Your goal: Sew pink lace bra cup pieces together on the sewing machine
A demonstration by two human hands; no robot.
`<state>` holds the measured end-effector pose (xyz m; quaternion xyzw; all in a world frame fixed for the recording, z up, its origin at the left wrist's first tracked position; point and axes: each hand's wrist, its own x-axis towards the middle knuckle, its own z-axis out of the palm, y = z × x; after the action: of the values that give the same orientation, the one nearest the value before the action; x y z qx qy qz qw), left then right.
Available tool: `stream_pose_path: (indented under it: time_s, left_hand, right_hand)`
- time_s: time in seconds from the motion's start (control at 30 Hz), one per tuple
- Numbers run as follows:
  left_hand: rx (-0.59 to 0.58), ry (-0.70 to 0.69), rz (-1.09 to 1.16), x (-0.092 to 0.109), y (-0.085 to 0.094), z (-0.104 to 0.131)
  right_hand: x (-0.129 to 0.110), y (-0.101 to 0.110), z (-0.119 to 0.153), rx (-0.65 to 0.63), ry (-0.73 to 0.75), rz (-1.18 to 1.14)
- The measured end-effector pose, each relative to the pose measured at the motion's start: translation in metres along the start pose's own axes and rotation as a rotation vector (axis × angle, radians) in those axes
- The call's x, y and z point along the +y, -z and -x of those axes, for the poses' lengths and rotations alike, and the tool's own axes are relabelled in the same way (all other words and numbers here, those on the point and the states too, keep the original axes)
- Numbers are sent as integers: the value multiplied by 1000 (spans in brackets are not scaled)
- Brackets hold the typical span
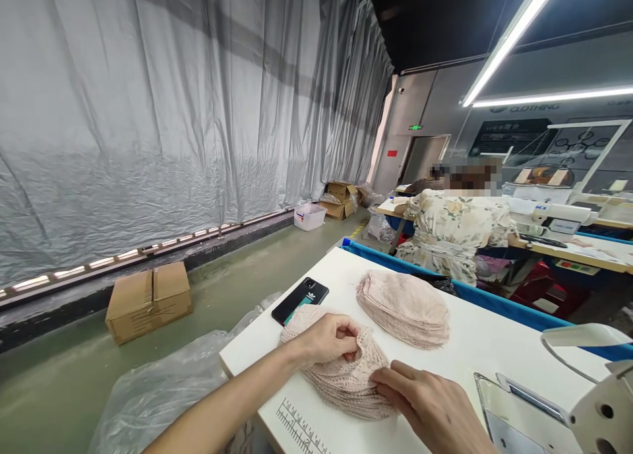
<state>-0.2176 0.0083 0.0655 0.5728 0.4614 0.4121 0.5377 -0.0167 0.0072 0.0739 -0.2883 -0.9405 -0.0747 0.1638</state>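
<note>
- Your left hand [329, 338] was curled over the near stack of pink knitted pieces [341, 375], fingers pinching up the top layer at its far edge.
- Your right hand [428, 404] lay on the right near side of that same stack, fingertips pressed into the knit; whether they gripped a layer or only rested there was hard to tell.
- The two hands were apart, one on each side of the stack.
- That stack sat on the white counter [494, 348], near its left near edge, just beyond a printed ruler scale [301, 431].
- A second stack of the same pink pieces [405, 309] lay farther off and to the right, close to the first but not touching it.
- A black phone [300, 300] lay at the far left of the counter, just beside the near stack.
- Part of a sewing machine [568, 401] stood at the near right.
- Clear plastic sheeting [163, 388] was bunched on the floor to the left of the counter, with a cardboard box [148, 301] farther left against the curtained wall.
- Another person in a floral top [457, 233] sat at a far workstation.
</note>
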Motion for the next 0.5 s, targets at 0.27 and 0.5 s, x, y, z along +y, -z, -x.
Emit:
stream_pose_path:
  time_s: [0.27,0.5]
  left_hand:
    - [37,34,107,-2,-4,2]
    - [42,39,164,-8,-5,0]
  right_hand:
    - [0,-6,-6,76,46,62]
    - [0,-12,-6,141,163,145]
